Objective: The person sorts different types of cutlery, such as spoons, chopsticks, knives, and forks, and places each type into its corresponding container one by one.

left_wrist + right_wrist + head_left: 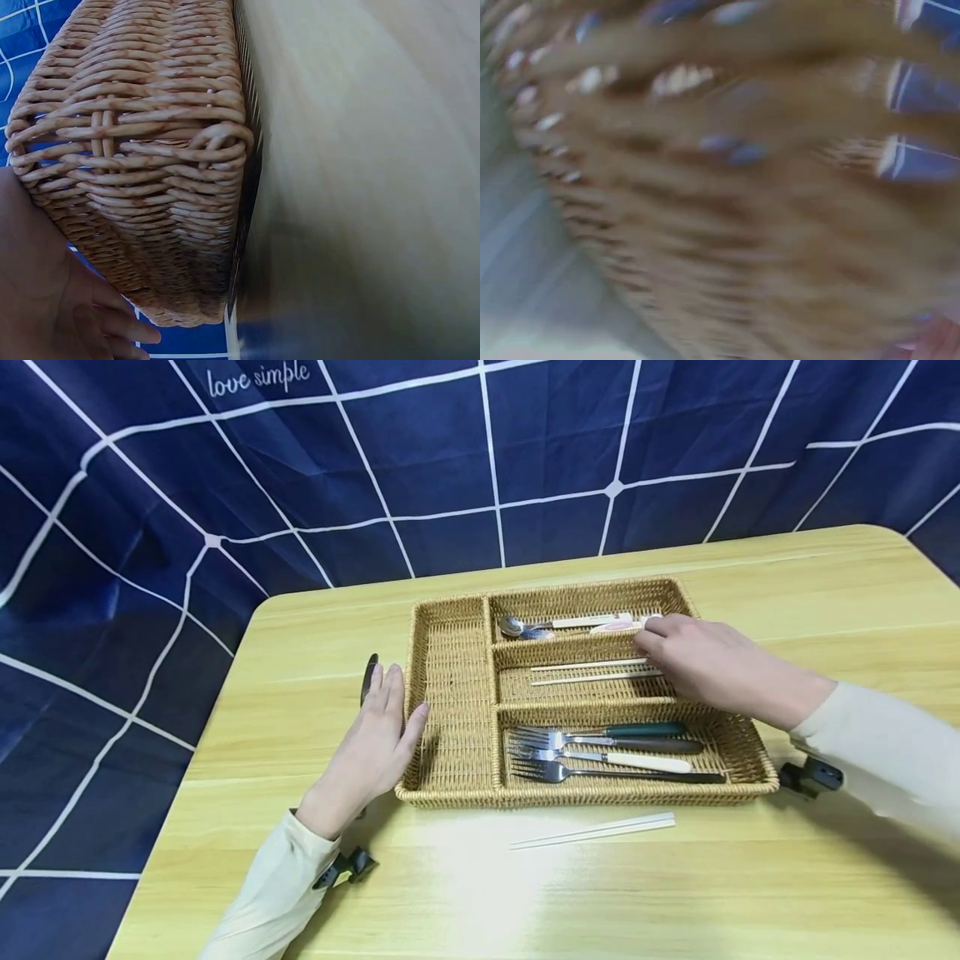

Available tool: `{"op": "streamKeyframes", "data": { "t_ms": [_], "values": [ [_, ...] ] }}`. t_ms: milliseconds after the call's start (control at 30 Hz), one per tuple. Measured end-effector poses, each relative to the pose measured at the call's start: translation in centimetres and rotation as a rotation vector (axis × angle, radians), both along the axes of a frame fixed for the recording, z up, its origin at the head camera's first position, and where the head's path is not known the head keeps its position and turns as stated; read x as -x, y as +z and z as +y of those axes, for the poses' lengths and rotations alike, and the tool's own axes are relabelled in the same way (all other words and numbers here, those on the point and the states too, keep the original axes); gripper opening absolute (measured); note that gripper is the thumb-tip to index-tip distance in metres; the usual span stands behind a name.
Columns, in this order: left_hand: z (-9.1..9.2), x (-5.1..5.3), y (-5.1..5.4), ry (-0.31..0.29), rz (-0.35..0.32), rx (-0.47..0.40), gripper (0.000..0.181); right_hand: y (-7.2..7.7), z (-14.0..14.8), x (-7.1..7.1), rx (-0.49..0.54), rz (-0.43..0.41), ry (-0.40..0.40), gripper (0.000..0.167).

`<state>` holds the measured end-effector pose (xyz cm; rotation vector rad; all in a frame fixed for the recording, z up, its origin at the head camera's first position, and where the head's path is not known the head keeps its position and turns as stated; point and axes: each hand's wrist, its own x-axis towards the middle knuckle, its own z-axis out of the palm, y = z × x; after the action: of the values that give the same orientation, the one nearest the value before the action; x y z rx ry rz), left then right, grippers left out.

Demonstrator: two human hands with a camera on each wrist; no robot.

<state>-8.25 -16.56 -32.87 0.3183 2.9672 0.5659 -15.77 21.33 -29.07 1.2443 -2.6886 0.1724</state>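
A woven cutlery tray (450, 795) lies on the table. My left hand (367, 747) rests along its left outer wall with straight fingers; the left wrist view shows this hand (56, 292) beside the wicker. Over the tray's right side is my right hand (712, 668), fingers bent downward near the handles at the back compartment. Whether it pinches anything is hidden. A metal spoon (512, 627) and a pink-and-white handle (615, 626) lie in that compartment. Light chopsticks (592, 678) in the middle compartment run toward the right hand. The right wrist view is blurred.
Several forks (551, 772) with differently coloured handles fill the front compartment. A pair of white chopsticks (592, 832) lies on the table before the tray. Beyond the left fingers shows a dark, slim object (368, 677). A blue curtain (435, 468) hangs behind the table.
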Motion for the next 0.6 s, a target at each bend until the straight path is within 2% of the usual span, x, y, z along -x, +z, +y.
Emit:
{"op": "streamKeyframes", "data": {
  "t_ms": [67,167,267,400,600],
  "values": [
    [0.0,0.0,0.0,0.001,-0.005,0.004,0.074,0.7,0.1,-0.8,0.051,0.007,0.012,0.022],
    [0.0,0.0,0.0,0.000,-0.008,0.008,0.074,1.6,0.2,-2.7,0.142,0.041,0.070,0.025],
    [0.0,0.0,0.1,-0.003,-0.004,0.018,0.074,1.9,-0.1,-5.2,0.212,0.091,0.118,0.007],
    [0.0,0.0,0.2,-0.009,0.008,0.034,0.075,1.5,-0.8,-8.7,0.254,0.135,0.127,0.048],
    [0.0,0.0,0.2,-0.014,0.013,0.045,0.074,0.0,-2.2,-12.7,0.210,0.135,0.142,0.041]
  ]
}}
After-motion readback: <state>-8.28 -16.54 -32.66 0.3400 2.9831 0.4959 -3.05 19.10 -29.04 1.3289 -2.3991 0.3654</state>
